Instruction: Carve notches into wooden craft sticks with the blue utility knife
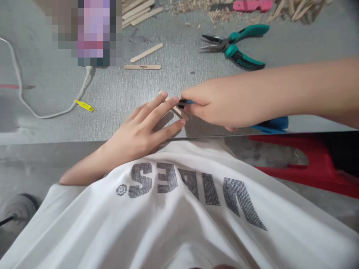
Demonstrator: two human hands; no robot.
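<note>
On the grey table near its front edge, my left hand (143,127) lies with its fingers spread over a small wooden craft stick (178,111). Thumb and fingertips press the stick down on the tabletop. My right hand (209,102) is wrapped round a blue utility knife (271,124) with a dark front end, which meets the stick beside my left fingertips. Most of the knife's body is hidden under the right hand. Behind my hands lie a craft stick with a notch (143,67) and a plain craft stick (146,52).
Green-handled needle-nose pliers (235,46) lie open behind my right forearm. A pink knife (252,5) rests among wood shavings (190,5) at the back. Stacked craft sticks (140,13), a blurred-out device (97,30) and its white cable (42,116) are at the left.
</note>
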